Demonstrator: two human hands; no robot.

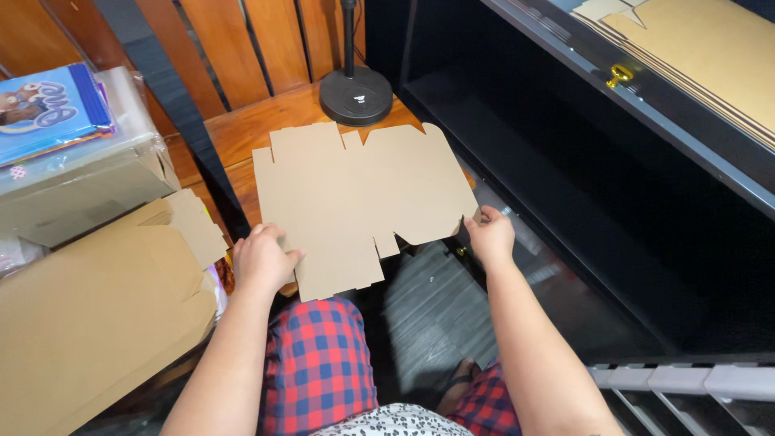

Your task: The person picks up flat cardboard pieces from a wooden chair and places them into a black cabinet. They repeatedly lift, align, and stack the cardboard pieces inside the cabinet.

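Cardboard (359, 206), cut flat for a box, is held over the wooden counter (258, 125); the left hand (262, 260) grips its near-left corner and the right hand (489, 236) pinches its right edge. It looks not folded yet, so folding probably needs firm grips beside a crease.

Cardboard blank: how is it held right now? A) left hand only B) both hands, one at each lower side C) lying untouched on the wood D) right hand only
B: the left hand grips the blank at its lower left, the right hand its lower right edge.
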